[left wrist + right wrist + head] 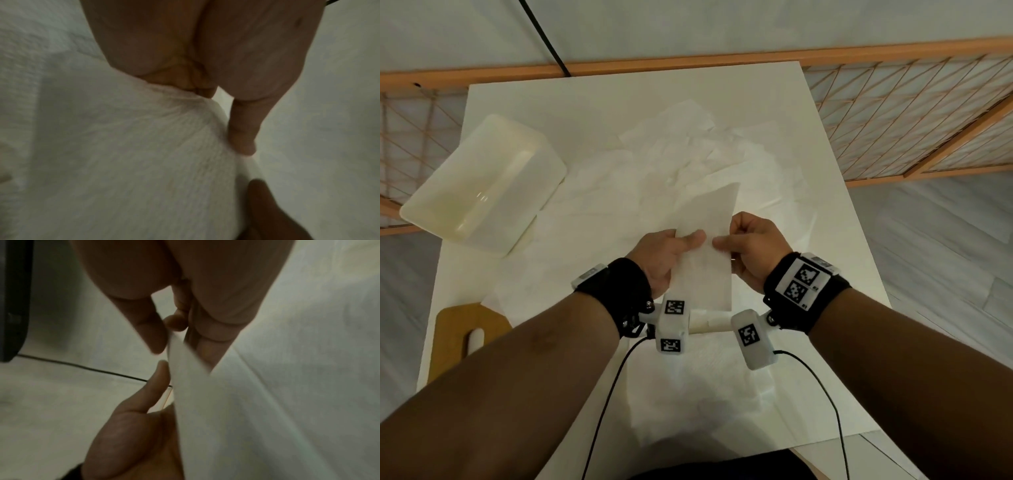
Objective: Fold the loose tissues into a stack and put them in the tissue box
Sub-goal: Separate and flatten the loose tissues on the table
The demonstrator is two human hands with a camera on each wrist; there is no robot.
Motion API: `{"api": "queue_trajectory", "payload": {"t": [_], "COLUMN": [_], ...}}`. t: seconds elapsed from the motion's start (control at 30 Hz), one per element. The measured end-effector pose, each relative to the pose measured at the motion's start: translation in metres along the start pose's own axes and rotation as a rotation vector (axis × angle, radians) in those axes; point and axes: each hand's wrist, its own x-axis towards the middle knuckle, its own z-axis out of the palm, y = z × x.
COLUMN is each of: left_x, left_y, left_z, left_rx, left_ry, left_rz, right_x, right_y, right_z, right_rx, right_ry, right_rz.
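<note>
- left hand point(667, 255) and right hand point(748, 248): each pinches the folded tissue point(707, 246), held above the table point(825, 219).
- loose tissues point(688, 161): spread over the table centre.
- tissue box point(482, 185): far left, apparently open and upturned.
</note>
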Motion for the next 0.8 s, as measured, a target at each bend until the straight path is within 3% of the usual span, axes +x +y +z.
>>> {"api": "queue_trajectory", "payload": {"t": [0.1, 0.17, 0.33, 0.47, 0.53, 0.63, 0.8], "left_x": [-0.007, -0.016, -0.038, -0.042, -0.041, -0.041, -0.039], "left_y": [-0.003, -0.006, -0.034, -0.057, -0.061, -0.067, -0.051], "left_z": [-0.004, -0.01, -0.005, 0.001, 0.003, 0.005, -0.002], "left_rx": [0.185, 0.427, 1.218, 1.47, 1.624, 1.87, 1.781], "left_ry": [-0.032, -0.123, -0.451, -0.561, -0.54, -0.393, -0.104], "left_rz": [0.082, 0.105, 0.014, -0.07, -0.057, 0.065, 0.294], "right_x": [-0.012, -0.014, -0.011, -0.008, -0.005, 0.002, 0.011], "right_y": [-0.005, -0.004, 0.002, 0.013, 0.016, 0.021, 0.019], "right_z": [-0.016, -0.029, -0.056, -0.065, -0.065, -0.062, -0.038], "right_rx": [-0.004, 0.011, -0.112, -0.37, -0.539, -0.724, -0.753], "right_ry": [-0.022, 0.056, 0.172, 0.207, 0.259, 0.358, 0.41], "right_rz": [0.071, 0.138, 0.206, 0.178, 0.139, 0.055, 0.008]}}
